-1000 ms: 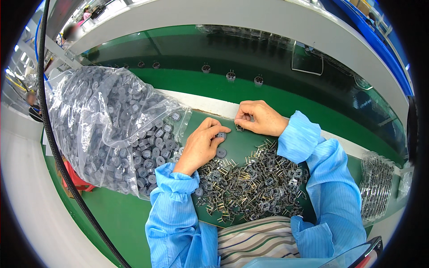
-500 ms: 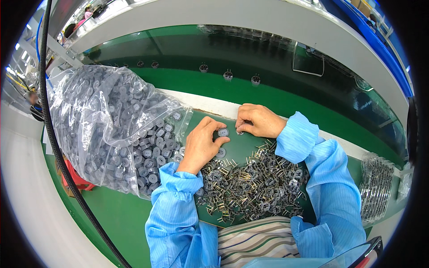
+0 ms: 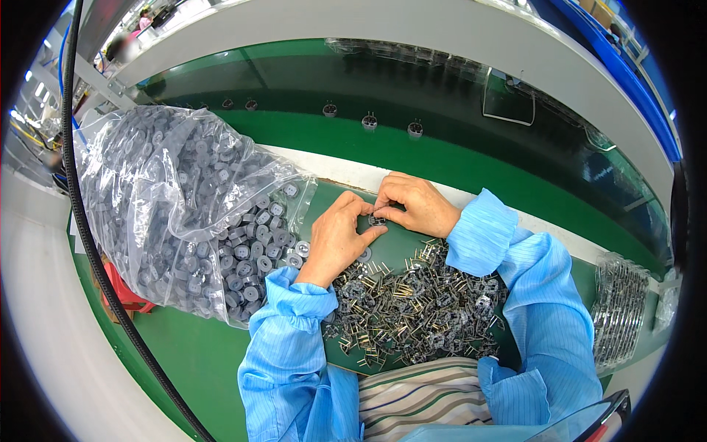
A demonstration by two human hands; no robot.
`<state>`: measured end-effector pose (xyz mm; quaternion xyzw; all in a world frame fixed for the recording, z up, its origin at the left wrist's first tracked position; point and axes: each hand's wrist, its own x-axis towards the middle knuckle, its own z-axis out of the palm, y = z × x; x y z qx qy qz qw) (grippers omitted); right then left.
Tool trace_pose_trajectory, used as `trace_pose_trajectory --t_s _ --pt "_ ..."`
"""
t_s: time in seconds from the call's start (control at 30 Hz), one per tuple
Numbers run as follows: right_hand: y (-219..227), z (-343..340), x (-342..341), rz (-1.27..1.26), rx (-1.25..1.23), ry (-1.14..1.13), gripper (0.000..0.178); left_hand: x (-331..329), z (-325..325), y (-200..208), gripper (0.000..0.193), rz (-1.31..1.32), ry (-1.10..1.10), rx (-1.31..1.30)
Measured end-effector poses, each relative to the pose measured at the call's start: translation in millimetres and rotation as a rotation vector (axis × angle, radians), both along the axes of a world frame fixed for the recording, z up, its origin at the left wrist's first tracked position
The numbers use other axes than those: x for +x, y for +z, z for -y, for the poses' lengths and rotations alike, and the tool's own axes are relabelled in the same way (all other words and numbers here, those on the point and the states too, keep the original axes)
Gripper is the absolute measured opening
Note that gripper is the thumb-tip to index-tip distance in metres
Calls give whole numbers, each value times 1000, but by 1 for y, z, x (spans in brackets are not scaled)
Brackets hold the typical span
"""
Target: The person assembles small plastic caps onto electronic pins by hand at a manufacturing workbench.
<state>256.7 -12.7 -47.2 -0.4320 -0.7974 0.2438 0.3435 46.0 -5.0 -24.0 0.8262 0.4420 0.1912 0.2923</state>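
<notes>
My left hand point(image 3: 331, 237) pinches a round grey plastic cap point(image 3: 378, 221) between thumb and fingers. From the other side my right hand point(image 3: 418, 206) meets it, fingertips closed at the cap's top, on a small pin piece mostly hidden by the fingers. Just below the hands, a pile of small dark pieces with brass-coloured pins point(image 3: 420, 309) covers much of the green work board point(image 3: 335, 193). A loose grey cap point(image 3: 364, 254) lies between the left thumb and that pile.
A large clear plastic bag point(image 3: 158, 221) spills grey caps at left. Beyond a white rail point(image 3: 353, 171), several caps with upright pins stand on a dark green belt point(image 3: 294, 127). Clear trays point(image 3: 622, 309) are stacked at right. A black cable point(image 3: 96, 236) hangs at left.
My right hand has moved left, bringing its pin piece onto the cap in my left hand. The capped pieces on the belt have shifted slightly left.
</notes>
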Motion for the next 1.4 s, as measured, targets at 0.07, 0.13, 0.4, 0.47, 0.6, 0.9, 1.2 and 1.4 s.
trace_pose_trajectory --t_s 0.07,0.13,0.4,0.47,0.6,0.9,1.2,1.4 --pt "3 2 -1 75 110 29 14 0 0 1 35 -1 -1 -6" --pt "9 4 -3 113 87 41 15 -1 1 2 35 -4 2 -13" --pt "12 4 1 -48 -278 28 22 -31 -19 -8 27 -23 234 446" --pt "11 5 4 17 -116 75 27 -36 -20 -13 29 -226 432 582" --pt "8 -1 11 14 -38 123 29 -45 -25 -21 37 -346 364 633" --pt "-2 -45 88 271 78 -606 32 -36 -20 -9 33 -176 326 384" --pt "28 22 -11 211 104 367 35 -43 -25 -22 40 -301 302 597" --pt "17 31 -21 147 -37 488 29 -37 -19 -7 29 -150 230 488"
